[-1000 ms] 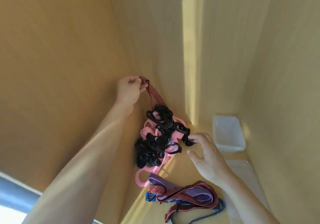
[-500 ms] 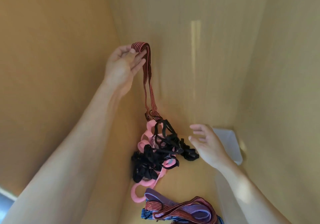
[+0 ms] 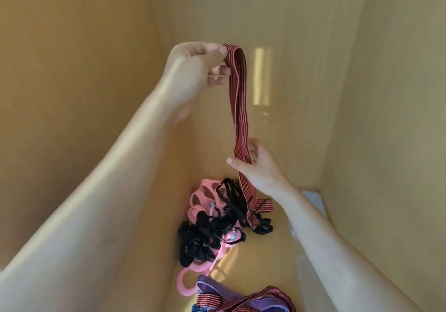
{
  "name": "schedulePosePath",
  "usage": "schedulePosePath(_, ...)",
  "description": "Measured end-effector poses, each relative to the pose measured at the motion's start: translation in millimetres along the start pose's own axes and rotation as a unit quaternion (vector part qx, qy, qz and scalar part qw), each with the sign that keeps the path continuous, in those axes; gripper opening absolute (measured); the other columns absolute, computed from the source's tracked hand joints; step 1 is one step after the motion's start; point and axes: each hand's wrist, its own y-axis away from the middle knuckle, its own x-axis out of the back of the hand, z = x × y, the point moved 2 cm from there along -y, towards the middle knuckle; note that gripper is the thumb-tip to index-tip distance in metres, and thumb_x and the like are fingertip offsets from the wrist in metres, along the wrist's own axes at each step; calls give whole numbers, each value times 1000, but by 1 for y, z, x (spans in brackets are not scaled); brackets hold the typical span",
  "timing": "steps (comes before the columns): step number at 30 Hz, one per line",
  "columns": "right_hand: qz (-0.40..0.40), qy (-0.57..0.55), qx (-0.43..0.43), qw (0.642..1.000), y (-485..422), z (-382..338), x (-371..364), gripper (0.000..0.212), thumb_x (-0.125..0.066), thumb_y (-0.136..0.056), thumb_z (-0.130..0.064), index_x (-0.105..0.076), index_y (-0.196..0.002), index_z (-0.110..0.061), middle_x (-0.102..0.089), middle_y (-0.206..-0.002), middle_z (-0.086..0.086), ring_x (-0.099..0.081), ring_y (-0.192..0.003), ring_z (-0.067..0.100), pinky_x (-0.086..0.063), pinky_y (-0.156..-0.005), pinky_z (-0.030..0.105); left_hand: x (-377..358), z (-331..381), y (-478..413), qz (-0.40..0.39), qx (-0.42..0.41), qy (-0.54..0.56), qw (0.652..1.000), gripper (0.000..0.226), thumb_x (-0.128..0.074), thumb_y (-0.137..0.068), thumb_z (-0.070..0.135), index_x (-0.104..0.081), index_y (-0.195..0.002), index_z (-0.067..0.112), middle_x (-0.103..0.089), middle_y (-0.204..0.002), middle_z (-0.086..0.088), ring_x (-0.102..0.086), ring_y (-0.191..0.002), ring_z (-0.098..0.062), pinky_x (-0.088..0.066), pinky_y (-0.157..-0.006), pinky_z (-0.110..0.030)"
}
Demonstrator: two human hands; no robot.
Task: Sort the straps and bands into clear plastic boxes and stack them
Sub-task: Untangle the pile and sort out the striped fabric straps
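One striped strap [image 3: 237, 109] hangs pinched in left hand [image 3: 193, 70], right hand [image 3: 255, 169] fingers curled round it; tangled pile [image 3: 212, 227] unsorted, boxes unfilled.

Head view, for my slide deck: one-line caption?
Left hand lifts a red-and-black striped strap from the tangled pile; right hand steadies it.

Left hand [image 3: 193, 70] high, pinching top fold of striped strap [image 3: 237, 109]. Strap hanging down, passing through right hand [image 3: 255, 167] below. Lower end of strap resting on tangle of thin straps [image 3: 207, 234], right edge of pile. Looped bands [image 3: 205, 196] under and behind tangle, one loop sticking out toward camera. Flat bands [image 3: 241, 304] nearest camera, at bottom edge. Plastic box [image 3: 313, 198] right of pile, behind right forearm, against right wall [image 3: 386, 94]. All on floor [image 3: 265, 258] between left, back, right walls.
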Motion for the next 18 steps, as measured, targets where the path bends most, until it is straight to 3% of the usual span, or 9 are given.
schedulePosePath(2, -8, -29, -6, 1000, 0, 3, -3, 23, -72, -92, -29, -64, -109, -15, -70, -107, -5, -66, -105, 14, -47, -94, 27, -3, 1, 2, -18, 13, -3, 1000, 9, -56, -101, 8, -62, -103, 1, -67, -101, -15, -62, -73, -16, -52, -69, -27)
schedulePosePath(4, -28, -75, -17, 997, 4, 12, -5, 11, -67, -96, -21, -67, -99, -11, -74, -90, 3, -74, -85, 15, -56, -82, 28, -1, 0, 2, -25, 34, -32, 999, 8, -54, -101, 8, -62, -101, 5, -70, -100, -12, -63, -70, -16, -49, -63, -25)
schedulePosePath(7, -40, -54, -34, 997, 11, 27, -3, 11, -70, -94, -28, -69, -96, -17, -72, -81, -4, -71, -72, 7, -58, -79, 30, 11, -8, 3, -9, 69, -100, 993, 11, -50, -100, 8, -61, -96, 9, -70, -90, -8, -60, -61, -15, -41, -55, -22)
schedulePosePath(10, -34, -25, -45, 998, 17, 39, 3, 8, -73, -90, -34, -72, -91, -25, -74, -85, -19, -69, -82, -1, -53, -83, 27, 20, -21, 7, 8, 102, -150, 983, 17, -50, -91, 8, -62, -80, 12, -63, -73, -4, -48, -51, -13, -36, -53, -25)
schedulePosePath(12, -34, -9, -46, 998, 22, 41, 7, 15, -74, -89, -38, -74, -95, -24, -76, -93, -16, -69, -88, -2, -49, -80, 23, 22, -31, 11, 13, 130, -188, 973, 25, -45, -85, 6, -58, -66, 15, -58, -56, 4, -43, -48, -12, -38, -51, -24)
schedulePosePath(14, -35, 1, -48, 998, 26, 42, 9, 19, -72, -89, -41, -74, -98, -24, -76, -95, -15, -69, -90, -2, -47, -80, 23, 24, -40, 17, 33, 160, -224, 961, 26, -46, -88, 9, -56, -65, 17, -51, -47, 9, -41, -47, -12, -39, -49, -20)
schedulePosePath(18, -20, -7, -40, 999, 31, 44, 14, 9, -68, -92, -34, -68, -84, -30, -67, -66, -27, -62, -64, -11, -42, -70, 24, 29, -62, 37, 49, 147, -232, 960, 11, -53, -92, 21, -57, -83, 15, -48, -73, 0, -45, -68, -18, -39, -64, -30)
